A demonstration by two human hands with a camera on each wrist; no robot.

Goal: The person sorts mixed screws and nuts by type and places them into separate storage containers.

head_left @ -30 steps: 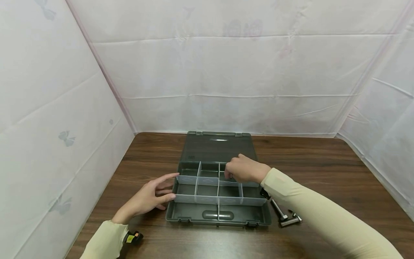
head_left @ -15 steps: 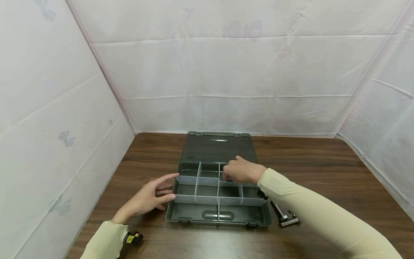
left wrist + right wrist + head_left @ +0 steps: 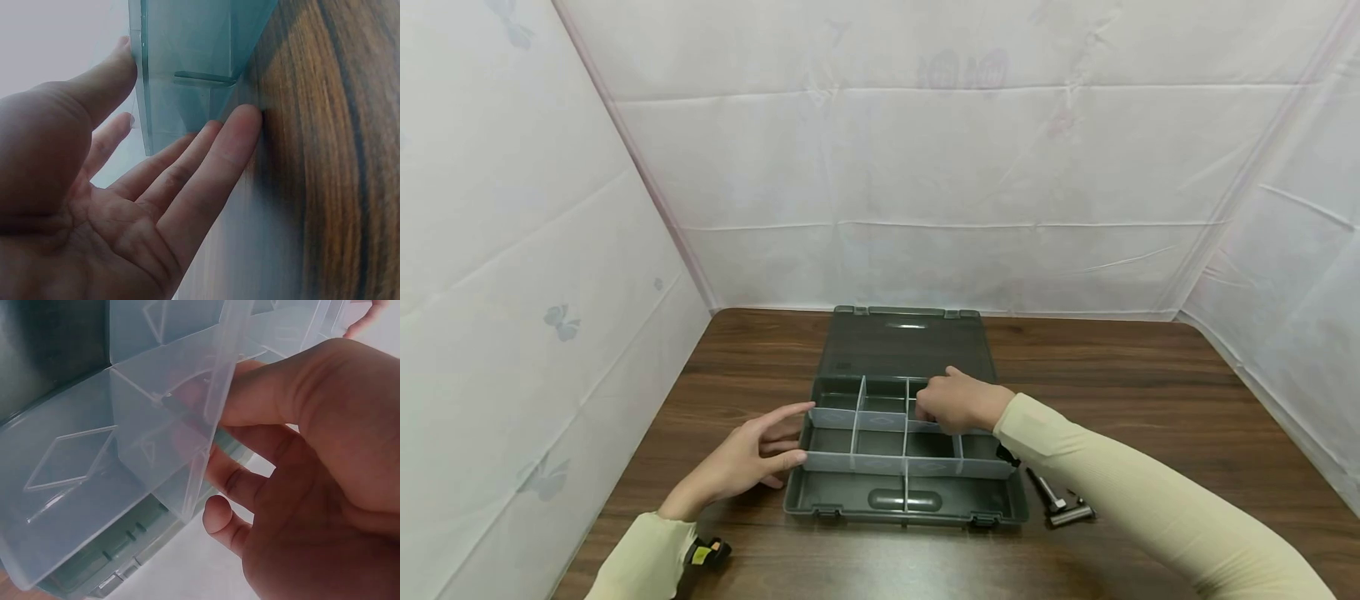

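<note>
A dark green organiser box (image 3: 842, 500) lies open on the wooden table, its lid (image 3: 906, 342) flat behind it. Clear plastic dividers (image 3: 880, 419) split the box into compartments. My right hand (image 3: 955, 402) reaches into the back row; in the right wrist view its thumb and curled fingers (image 3: 237, 481) pinch the edge of a clear divider (image 3: 162, 406). My left hand (image 3: 752, 454) lies flat against the box's left side. In the left wrist view its straight fingers (image 3: 212, 156) touch the box wall (image 3: 187, 50) and the thumb rests at the rim.
Short metal tool pieces (image 3: 1060, 504) lie on the table (image 3: 1150, 392) just right of the box's front corner. A small black and yellow device (image 3: 707, 552) sits at my left wrist. White fabric walls close in the table on three sides.
My right hand has shifted slightly left along the back row of dividers. The left hand has stayed put against the box.
</note>
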